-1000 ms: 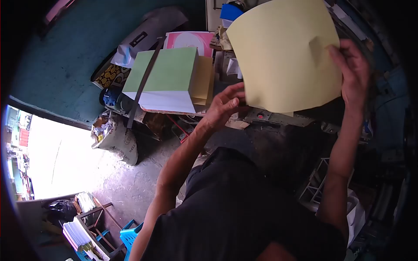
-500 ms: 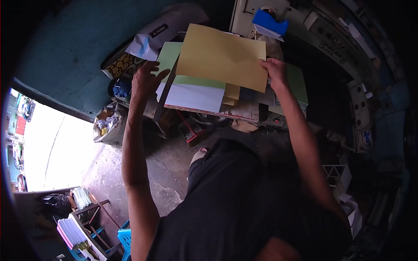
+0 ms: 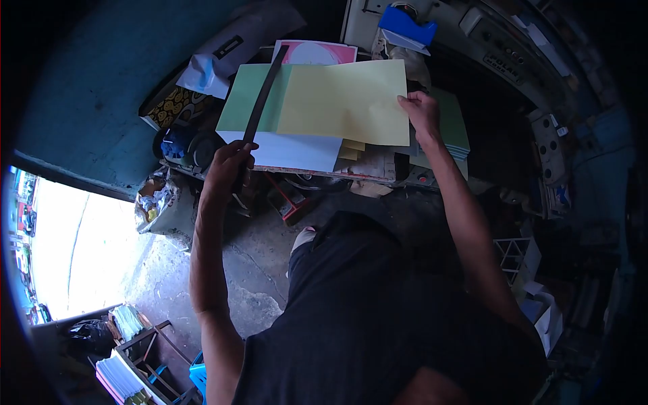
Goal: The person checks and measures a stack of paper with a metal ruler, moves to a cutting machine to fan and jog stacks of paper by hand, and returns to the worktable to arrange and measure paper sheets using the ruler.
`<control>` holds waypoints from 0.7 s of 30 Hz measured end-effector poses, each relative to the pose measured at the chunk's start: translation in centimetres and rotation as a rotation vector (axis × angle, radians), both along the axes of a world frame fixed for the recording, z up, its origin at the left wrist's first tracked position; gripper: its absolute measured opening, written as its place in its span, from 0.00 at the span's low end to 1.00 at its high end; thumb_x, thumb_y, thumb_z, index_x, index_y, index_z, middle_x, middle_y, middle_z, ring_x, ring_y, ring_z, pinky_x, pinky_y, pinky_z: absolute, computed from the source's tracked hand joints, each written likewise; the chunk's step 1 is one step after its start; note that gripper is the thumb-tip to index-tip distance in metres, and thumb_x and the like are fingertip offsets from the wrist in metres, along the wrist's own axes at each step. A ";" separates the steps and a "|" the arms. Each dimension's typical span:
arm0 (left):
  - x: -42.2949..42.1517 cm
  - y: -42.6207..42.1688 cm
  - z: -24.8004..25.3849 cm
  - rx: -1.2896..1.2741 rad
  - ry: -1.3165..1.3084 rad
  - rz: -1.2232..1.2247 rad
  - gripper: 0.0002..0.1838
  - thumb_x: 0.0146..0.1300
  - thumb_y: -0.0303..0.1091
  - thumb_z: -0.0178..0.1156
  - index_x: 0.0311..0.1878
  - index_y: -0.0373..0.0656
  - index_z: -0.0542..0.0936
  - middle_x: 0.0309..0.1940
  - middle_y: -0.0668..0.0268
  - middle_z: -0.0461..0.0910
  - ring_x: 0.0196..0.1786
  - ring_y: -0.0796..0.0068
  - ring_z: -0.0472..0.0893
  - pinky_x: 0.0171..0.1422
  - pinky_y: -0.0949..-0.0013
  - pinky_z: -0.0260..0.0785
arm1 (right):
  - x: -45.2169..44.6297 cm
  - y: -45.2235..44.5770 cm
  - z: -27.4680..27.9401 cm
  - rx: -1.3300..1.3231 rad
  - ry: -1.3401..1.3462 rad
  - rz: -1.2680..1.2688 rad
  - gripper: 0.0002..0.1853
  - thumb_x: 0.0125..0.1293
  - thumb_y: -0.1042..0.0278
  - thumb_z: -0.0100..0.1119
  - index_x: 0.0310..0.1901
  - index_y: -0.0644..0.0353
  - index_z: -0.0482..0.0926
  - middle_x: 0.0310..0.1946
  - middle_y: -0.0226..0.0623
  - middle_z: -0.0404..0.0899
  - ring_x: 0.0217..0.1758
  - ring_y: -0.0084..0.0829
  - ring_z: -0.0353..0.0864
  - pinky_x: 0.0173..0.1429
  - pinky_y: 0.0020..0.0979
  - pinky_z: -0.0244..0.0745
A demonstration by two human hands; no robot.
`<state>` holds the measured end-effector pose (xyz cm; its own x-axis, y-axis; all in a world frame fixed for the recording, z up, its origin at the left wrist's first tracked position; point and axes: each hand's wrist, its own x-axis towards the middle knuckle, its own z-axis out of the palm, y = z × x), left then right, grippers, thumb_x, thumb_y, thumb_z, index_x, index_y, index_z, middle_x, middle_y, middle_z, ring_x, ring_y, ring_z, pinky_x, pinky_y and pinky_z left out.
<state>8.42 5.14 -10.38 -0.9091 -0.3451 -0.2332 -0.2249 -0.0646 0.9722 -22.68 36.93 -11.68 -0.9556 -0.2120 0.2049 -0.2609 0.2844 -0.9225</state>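
Observation:
My left hand [image 3: 231, 164] is closed round the lower end of a long dark flat strip [image 3: 266, 91], which lies slanted across the green top of a thick paper stack [image 3: 233, 99]. White sheets show along the stack's front side. My right hand [image 3: 420, 113] pinches the right edge of a pale yellow sheet [image 3: 344, 102]. That sheet lies over the right part of the stack, its left edge beside the strip, and its right part sticks out past the stack. Smaller yellow pieces [image 3: 352, 149] show below it.
Behind the stack is a pink and white sheet [image 3: 314, 52]. A grey machine [image 3: 496, 50] and a second green stack [image 3: 451, 125] stand at the right. A sack of scraps [image 3: 165, 209] is on the floor at the left, near a red metal piece [image 3: 292, 209].
The yellow sheet has come from the right, held up in the air, down onto the stack. My left hand has moved left and taken hold of the dark strip's lower end.

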 end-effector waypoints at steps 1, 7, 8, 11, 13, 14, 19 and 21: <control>-0.2 0.0 0.1 -0.022 0.001 0.042 0.17 0.74 0.42 0.54 0.52 0.37 0.79 0.23 0.73 0.74 0.17 0.85 0.71 0.18 0.78 0.59 | 0.1 -0.4 0.1 0.000 -0.001 -0.007 0.09 0.58 0.69 0.71 0.34 0.66 0.83 0.29 0.35 0.85 0.30 0.21 0.82 0.37 0.25 0.77; 0.0 1.3 2.3 -0.127 0.057 0.075 0.15 0.74 0.40 0.53 0.51 0.37 0.79 0.19 0.74 0.69 0.15 0.87 0.68 0.17 0.79 0.57 | 0.3 -3.3 0.2 -0.052 -0.007 -0.028 0.08 0.58 0.71 0.70 0.34 0.67 0.83 0.29 0.35 0.86 0.31 0.21 0.83 0.38 0.25 0.77; 0.1 1.7 2.5 -0.115 0.057 0.081 0.15 0.74 0.39 0.52 0.50 0.37 0.79 0.19 0.74 0.69 0.15 0.87 0.68 0.17 0.79 0.57 | 0.2 -3.7 -0.1 -0.067 -0.023 -0.014 0.09 0.57 0.70 0.71 0.34 0.67 0.83 0.28 0.34 0.85 0.31 0.21 0.83 0.38 0.25 0.77; 0.3 3.2 2.3 -0.027 0.075 0.056 0.14 0.74 0.38 0.52 0.50 0.37 0.79 0.19 0.74 0.70 0.15 0.87 0.68 0.17 0.78 0.57 | -0.6 -4.9 -1.4 0.002 0.024 -0.024 0.10 0.56 0.68 0.72 0.34 0.66 0.83 0.28 0.34 0.85 0.30 0.22 0.83 0.38 0.26 0.77; 0.3 4.0 2.2 -0.046 0.054 0.048 0.14 0.74 0.38 0.52 0.50 0.36 0.79 0.19 0.73 0.70 0.15 0.86 0.68 0.17 0.78 0.58 | 0.0 -5.4 -1.2 0.024 0.015 -0.040 0.11 0.55 0.67 0.72 0.34 0.65 0.83 0.28 0.34 0.85 0.30 0.22 0.83 0.38 0.26 0.77; 0.2 4.1 1.6 -0.055 0.044 0.040 0.14 0.74 0.38 0.52 0.50 0.37 0.79 0.19 0.73 0.70 0.15 0.86 0.68 0.17 0.78 0.58 | 0.2 -5.8 -1.1 0.013 -0.014 -0.033 0.11 0.55 0.67 0.72 0.34 0.65 0.84 0.28 0.35 0.85 0.30 0.22 0.83 0.38 0.27 0.77; 0.0 4.7 0.2 -0.052 0.019 0.040 0.15 0.74 0.40 0.52 0.51 0.38 0.79 0.20 0.73 0.71 0.16 0.85 0.69 0.18 0.78 0.55 | -0.4 -6.6 -2.0 -0.002 -0.069 0.002 0.11 0.55 0.68 0.72 0.34 0.66 0.84 0.28 0.35 0.85 0.30 0.22 0.83 0.38 0.27 0.77; 0.0 4.8 -0.1 -0.004 0.011 0.046 0.15 0.74 0.40 0.52 0.51 0.39 0.79 0.20 0.73 0.71 0.16 0.85 0.69 0.19 0.77 0.56 | -0.5 -6.5 -2.2 -0.001 -0.069 0.006 0.11 0.55 0.67 0.72 0.34 0.66 0.84 0.28 0.35 0.85 0.30 0.22 0.83 0.38 0.27 0.77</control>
<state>8.40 9.97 -10.46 -0.8949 -0.3871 -0.2219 -0.2111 -0.0710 0.9749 -23.19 30.40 -13.89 -0.9661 -0.2178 0.1389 -0.1985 0.2822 -0.9386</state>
